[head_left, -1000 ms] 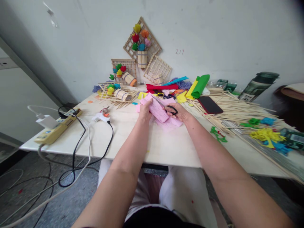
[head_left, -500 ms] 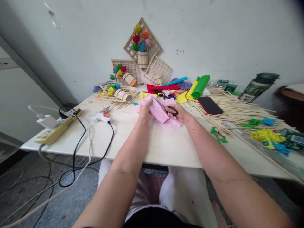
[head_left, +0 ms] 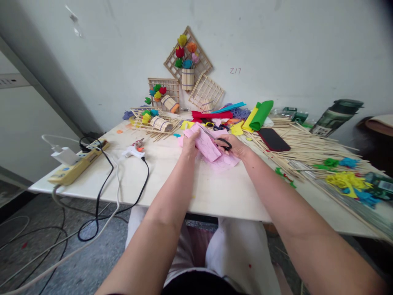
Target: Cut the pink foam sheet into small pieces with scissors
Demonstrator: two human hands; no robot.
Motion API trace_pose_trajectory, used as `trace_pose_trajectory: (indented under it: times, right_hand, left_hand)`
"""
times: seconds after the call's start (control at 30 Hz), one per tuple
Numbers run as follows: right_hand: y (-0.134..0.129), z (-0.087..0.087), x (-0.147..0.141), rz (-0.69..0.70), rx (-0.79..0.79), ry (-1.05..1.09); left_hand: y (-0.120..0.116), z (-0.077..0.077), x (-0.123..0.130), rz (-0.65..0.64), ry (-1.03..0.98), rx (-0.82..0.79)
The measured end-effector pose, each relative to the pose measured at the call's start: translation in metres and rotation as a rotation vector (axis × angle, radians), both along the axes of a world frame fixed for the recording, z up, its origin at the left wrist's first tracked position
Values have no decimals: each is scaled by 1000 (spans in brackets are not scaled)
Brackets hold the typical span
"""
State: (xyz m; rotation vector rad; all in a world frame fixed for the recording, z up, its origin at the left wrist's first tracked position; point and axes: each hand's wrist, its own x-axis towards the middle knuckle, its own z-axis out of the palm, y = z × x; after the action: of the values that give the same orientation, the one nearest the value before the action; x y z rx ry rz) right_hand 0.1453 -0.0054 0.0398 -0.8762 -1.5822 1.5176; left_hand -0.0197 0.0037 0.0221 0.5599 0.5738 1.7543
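My left hand (head_left: 190, 143) is closed on the left side of a pink sheet (head_left: 208, 147), its thumb lying on top. The sheet looks like felt or crepe paper, with faint drawn outlines on it. My right hand (head_left: 235, 146) grips a pair of scissors (head_left: 225, 143) with black handles. Its blades point up and left, lying along the top edge of the pink sheet. Another part of the pink material spreads under the right hand. Whether the blades are parted is too small to tell.
On the left are a glue gun (head_left: 133, 152) and a yellow power strip (head_left: 76, 164) with trailing cables. Stick lattices with flowers (head_left: 164, 92) stand at the back. To the right lie a phone (head_left: 274, 139), many thin sticks (head_left: 313, 143), a green roll (head_left: 262, 115) and a bottle (head_left: 337, 116).
The view has shifted slightly, so everything appears a little lower and to the right. Both hands keep their hold on the pink sheet and scissors, with hardly any visible movement.
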Motion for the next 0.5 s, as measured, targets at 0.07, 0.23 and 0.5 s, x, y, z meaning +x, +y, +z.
trace_pose_trajectory:
  times: [0.07,0.23,0.5]
  right_hand:
    - [0,4,-1,18,-1,-12]
    - [3,10,-7,38,-17,1]
    - [-4,14,-15,-1,-53,3]
  left_hand:
    - [0,0,0,-1,2,-4]
    - [0,0,0,-6,-25,-2]
    - [2,-1,-2,-14,-30,0]
